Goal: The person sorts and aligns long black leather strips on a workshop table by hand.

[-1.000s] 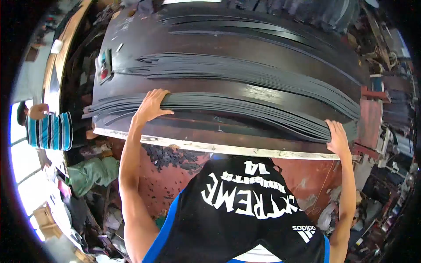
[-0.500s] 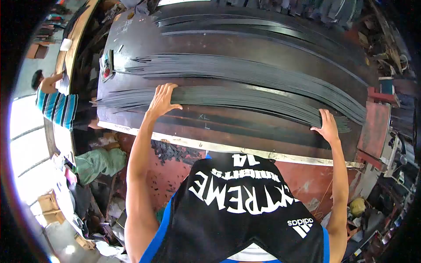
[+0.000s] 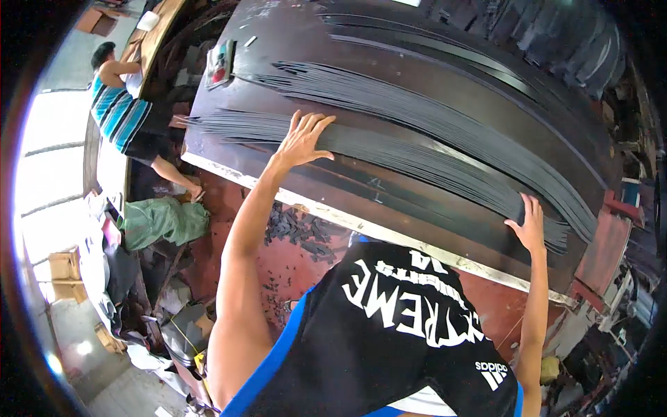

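A loose bundle of long, thin dark grey strips lies across the table near its front side. My left hand rests over the bundle left of its middle, fingers stretched out and thumb apart. Towards the right end of the same strips, my right hand lies with its thumb and fingers spread. Both hands are open and touch the bundle. Behind it runs a second bundle of similar strips. The strips fan out unevenly at their left ends.
The dark table has a pale front edge. More strips lie at the back. A small tray-like item sits at the left corner. Dark scraps cover the red floor. A person in a striped top works at the left bench.
The view has turned and tilted, so the table now slants down to the right. Both hands stay on the front bundle, with little visible shift along it.
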A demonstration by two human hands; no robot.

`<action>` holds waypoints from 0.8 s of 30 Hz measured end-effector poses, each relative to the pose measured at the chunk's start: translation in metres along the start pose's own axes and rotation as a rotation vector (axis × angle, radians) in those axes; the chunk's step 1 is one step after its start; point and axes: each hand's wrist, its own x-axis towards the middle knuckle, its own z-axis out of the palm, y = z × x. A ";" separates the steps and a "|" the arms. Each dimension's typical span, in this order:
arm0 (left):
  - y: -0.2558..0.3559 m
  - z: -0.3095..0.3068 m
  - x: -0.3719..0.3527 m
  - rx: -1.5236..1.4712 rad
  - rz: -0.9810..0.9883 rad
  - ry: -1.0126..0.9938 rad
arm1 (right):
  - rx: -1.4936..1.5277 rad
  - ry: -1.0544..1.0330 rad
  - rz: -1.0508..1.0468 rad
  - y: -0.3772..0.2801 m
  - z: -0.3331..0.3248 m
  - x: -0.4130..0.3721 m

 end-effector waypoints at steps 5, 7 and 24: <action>-0.095 -0.035 -0.051 0.108 -0.143 -0.096 | -0.102 -0.075 0.092 -0.003 0.005 0.003; -0.128 -0.044 -0.060 0.084 -0.165 -0.105 | -0.110 -0.087 0.115 -0.007 0.004 0.002; -0.164 -0.035 -0.035 0.191 -0.317 -0.219 | -0.045 -0.065 0.162 -0.009 -0.017 -0.002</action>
